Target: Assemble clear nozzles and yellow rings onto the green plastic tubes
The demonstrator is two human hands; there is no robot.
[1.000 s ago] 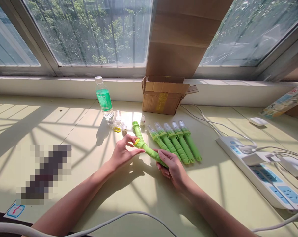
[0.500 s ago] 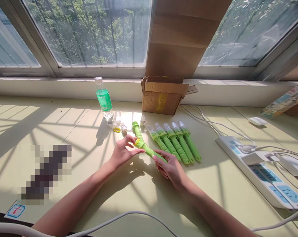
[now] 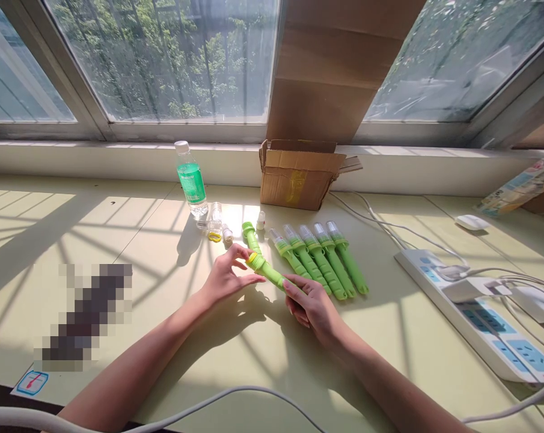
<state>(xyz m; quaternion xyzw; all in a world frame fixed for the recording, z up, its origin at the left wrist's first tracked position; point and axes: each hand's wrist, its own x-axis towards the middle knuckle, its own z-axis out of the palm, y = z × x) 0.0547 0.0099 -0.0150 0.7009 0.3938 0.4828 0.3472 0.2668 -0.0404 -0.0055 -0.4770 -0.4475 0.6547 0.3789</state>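
My right hand [image 3: 314, 310] grips the lower shaft of a green ribbed plastic wand [image 3: 268, 270] just above the table. My left hand [image 3: 226, 278] pinches the yellow ring at the wand's upper end between thumb and fingertips. Another green wand [image 3: 250, 236] lies on the table right behind it. To the right, a row of several green wands with clear caps [image 3: 319, 257] lies side by side.
A water bottle with a green label [image 3: 191, 180], small clear vials and a yellow ring [image 3: 214, 228] stand behind the hands. An open cardboard box [image 3: 299, 175] sits by the window sill. A white power strip [image 3: 474, 317] with cables and a mouse [image 3: 470, 222] are at the right.
My right hand has slid slightly up the wand's shaft and the wand has tilted a little. My left hand stays pinched on the yellow end.
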